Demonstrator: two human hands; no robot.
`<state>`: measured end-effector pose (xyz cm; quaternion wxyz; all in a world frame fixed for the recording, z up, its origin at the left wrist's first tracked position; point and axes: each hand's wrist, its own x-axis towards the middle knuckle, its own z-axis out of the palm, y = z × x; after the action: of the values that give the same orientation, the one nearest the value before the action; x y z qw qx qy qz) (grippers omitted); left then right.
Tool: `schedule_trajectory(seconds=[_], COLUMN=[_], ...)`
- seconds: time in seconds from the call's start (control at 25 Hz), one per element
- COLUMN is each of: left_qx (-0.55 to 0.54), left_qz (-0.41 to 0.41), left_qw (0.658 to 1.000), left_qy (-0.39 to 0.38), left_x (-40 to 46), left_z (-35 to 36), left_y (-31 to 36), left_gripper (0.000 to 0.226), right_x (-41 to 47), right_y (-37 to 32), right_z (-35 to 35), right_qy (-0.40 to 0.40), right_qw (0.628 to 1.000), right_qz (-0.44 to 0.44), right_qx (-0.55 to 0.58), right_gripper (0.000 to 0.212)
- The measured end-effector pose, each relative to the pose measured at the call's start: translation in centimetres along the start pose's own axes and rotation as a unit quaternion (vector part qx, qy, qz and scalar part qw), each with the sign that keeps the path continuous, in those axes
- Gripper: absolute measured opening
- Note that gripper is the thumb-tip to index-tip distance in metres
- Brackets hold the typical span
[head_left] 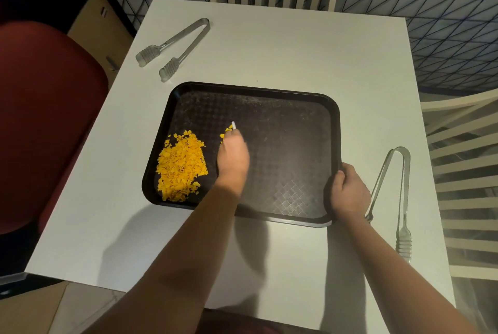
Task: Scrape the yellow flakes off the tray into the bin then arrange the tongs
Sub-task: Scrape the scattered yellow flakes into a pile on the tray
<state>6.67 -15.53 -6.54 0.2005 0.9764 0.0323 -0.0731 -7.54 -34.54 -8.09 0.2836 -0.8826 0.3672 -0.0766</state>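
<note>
white desk point(296, 58): black tray point(283, 129), yellow flakes point(182, 166) at its left. left hand point(233, 158) fingers grip small white scraper point(233, 125); right hand point(349, 191) fingers grip tray's right rim.

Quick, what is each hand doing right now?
Left hand: holds a small white scraper over the black plastic tray.
Right hand: fingers grip the tray's right rim.

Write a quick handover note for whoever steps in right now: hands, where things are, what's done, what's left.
Left hand holds a small white scraper on the black tray, blurred mid-sweep.
Right hand grips the tray's right rim.
Yellow flakes piled in the tray's near-left corner, a few by the scraper.
Done: most flakes gathered.
Left: tip flakes into the bin (not in view), then arrange the tongs: far-left tongs, right tongs.
</note>
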Motion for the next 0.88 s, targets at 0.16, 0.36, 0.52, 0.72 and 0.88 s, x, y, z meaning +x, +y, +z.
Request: schedule_trajectory(seconds=[0.16,0.36,0.52,0.72,0.88], left_qx=[-0.006,-0.033,-0.006,0.04,-0.005], left_qz=[-0.036,0.029,0.146,0.088,0.034], left_qw=[0.999,0.999,0.987,0.992,0.999], left_qy=[0.014,0.018,-0.067,-0.083,-0.01], left_x=[-1.4,-3.4,-6.7,-6.6,-5.9], left_z=[-2.5,-3.0,0.0,-0.2,-2.6], left_y=[-4.2,-3.3,-0.1,-3.0,-7.2], left_gripper=[0.028,0.026,0.029,0.031,0.028], right_x=[0.0,0.1,0.1,0.0,0.0], right_y=[-0.1,0.0,0.0,-0.1,-0.2], right_z=[0.0,0.0,-0.1,-0.1,-0.1], right_qy=[-0.001,-0.006,-0.006,-0.003,-0.002], right_qw=[1.0,1.0,1.0,1.0,1.0], right_qz=[-0.002,0.008,0.006,-0.006,-0.003], right_qx=[0.0,-0.006,-0.007,-0.015,-0.014], right_gripper=[0.047,0.028,0.028,0.037,0.05])
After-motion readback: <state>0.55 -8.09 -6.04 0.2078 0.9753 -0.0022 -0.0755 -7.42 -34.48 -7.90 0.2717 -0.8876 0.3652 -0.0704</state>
